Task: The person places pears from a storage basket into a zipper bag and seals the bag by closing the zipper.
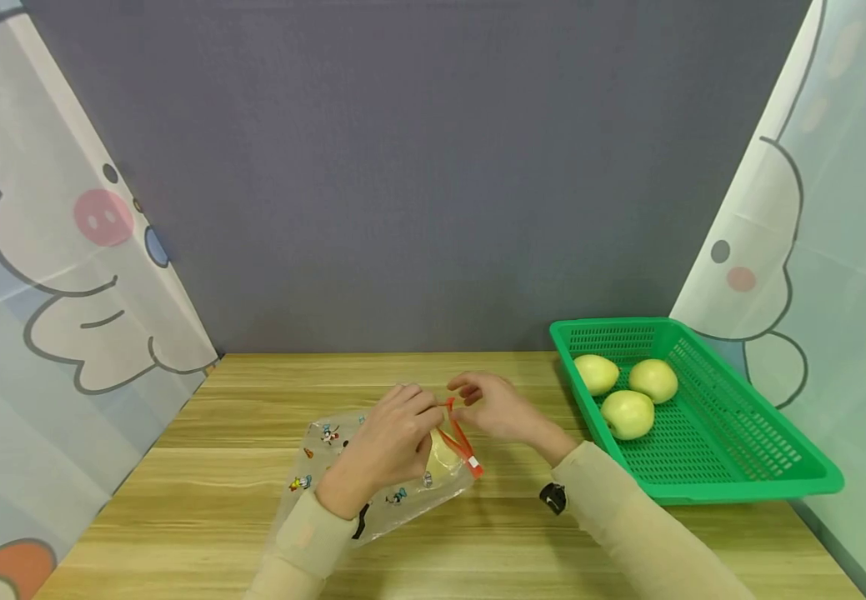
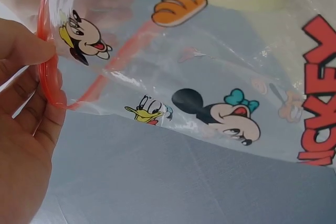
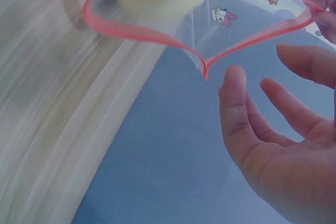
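At the left of the pair of hands, a clear plastic zip bag [image 1: 318, 460] spreads over the wooden table [image 1: 192, 492], its film thin, glossy and wrinkled. Printed on it are a brown bread roll [image 2: 180, 9], a duck head [image 2: 144, 113], a mouse head [image 2: 231, 124] with a teal bow, and large red letters [image 2: 310, 80]. A red-orange zip strip [image 3: 142, 36] edges its mouth, which gapes open on the right. A pale yellow-green apple [image 1: 445, 457] sits inside, close to that mouth.

The left hand [image 1: 393, 437] arches over the bag, its thumb and fingers clamped on the zip strip, with the apple just beside them, behind the film. Farther right, the right hand [image 1: 496, 408] has its fingers apart and loosely bent, holding nothing; the fingertips are just beside a corner of the open mouth, and the right wrist view shows a narrow gap there.

At the far right stands a green plastic basket [image 1: 740, 493], with three more apples [image 1: 628, 415] grouped toward its left side.
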Motion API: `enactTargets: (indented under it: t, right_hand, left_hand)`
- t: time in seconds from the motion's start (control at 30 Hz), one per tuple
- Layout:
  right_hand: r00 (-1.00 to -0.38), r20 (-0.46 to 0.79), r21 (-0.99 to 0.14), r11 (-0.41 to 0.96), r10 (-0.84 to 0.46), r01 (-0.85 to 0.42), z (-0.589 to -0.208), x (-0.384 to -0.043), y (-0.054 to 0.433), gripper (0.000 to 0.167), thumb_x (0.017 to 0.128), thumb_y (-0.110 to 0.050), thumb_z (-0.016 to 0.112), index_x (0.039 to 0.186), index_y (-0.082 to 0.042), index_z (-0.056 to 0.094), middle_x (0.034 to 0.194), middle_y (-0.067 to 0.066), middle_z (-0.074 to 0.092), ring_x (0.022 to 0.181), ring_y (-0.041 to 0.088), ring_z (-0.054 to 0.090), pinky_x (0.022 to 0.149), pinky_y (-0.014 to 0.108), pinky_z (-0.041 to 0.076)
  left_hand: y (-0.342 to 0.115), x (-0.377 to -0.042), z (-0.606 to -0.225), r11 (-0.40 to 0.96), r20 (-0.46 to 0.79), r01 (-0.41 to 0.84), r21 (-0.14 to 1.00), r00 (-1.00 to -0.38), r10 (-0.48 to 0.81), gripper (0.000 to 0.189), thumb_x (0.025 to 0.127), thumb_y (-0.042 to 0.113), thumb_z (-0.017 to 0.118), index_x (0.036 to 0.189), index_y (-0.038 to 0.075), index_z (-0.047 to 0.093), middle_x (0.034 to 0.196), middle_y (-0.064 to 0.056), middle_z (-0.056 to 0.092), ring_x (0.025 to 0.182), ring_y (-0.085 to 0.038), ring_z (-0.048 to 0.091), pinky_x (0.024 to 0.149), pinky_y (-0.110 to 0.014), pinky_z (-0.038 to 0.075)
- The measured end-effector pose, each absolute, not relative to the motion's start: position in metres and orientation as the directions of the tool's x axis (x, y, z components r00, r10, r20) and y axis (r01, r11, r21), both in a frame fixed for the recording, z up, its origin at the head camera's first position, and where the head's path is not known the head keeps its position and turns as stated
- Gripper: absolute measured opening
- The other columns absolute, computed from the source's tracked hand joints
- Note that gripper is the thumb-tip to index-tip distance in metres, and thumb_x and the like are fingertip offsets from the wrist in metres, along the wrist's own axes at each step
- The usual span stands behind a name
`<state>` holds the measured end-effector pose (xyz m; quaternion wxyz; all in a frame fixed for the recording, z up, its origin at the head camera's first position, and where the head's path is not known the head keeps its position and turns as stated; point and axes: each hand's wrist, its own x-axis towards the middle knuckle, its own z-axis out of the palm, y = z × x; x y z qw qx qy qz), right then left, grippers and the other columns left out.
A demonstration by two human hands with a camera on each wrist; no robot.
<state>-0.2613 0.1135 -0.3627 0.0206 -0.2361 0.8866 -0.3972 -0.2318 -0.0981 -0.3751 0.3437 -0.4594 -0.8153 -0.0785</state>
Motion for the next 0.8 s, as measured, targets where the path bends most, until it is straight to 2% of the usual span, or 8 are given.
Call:
enactTargets:
  t: [0.2, 0.47, 0.8]
  right_hand:
    - [-0.887, 0.126, -0.663, 0.627, -0.444, -0.408, -0.352, -0.259, 0.12, 0.033, 0.094, -0.016, 0.072, 0.125, -0.005, 0.066, 0.12, 0.012, 0.066, 0.11, 0.033, 0.063, 0.092, 0.049, 0.052]
    - [-0.892, 0.061, -0.587, 0.707, -0.447, -0.394, -0.331, -0.253, 0.135, 0.04, 0.094, -0.021, 0.071, 0.13, -0.004, 0.063, 0.124, 0.012, 0.064, 0.115, 0.032, 0.059, 0.095, 0.05, 0.05]
    - [-0.898, 0.042, -0.441, 0.799, -0.437, -0.41, -0.306, -0.242, 0.158, 0.046, 0.096, -0.028, 0.068, 0.135, -0.004, 0.061, 0.133, 0.015, 0.062, 0.121, 0.034, 0.058, 0.094, 0.051, 0.051]
  left_hand:
    - [-0.098, -0.232, -0.375, 0.565, 0.63, 0.808, -0.167, -0.353, 0.692, 0.026, 0.065, -0.009, 0.06, 0.075, 0.015, 0.058, 0.081, 0.004, 0.054, 0.078, -0.017, 0.049, 0.073, -0.029, 0.04]
    - [-0.098, -0.232, -0.375, 0.56, 0.631, 0.812, -0.165, -0.35, 0.692, 0.025, 0.066, -0.009, 0.062, 0.079, 0.012, 0.066, 0.088, 0.003, 0.062, 0.084, -0.019, 0.055, 0.078, -0.03, 0.045]
    - [-0.099, -0.232, -0.376, 0.559, 0.625, 0.81, -0.179, -0.345, 0.7, 0.025, 0.066, -0.008, 0.06, 0.078, 0.014, 0.064, 0.088, 0.003, 0.061, 0.083, -0.018, 0.054, 0.077, -0.03, 0.044]
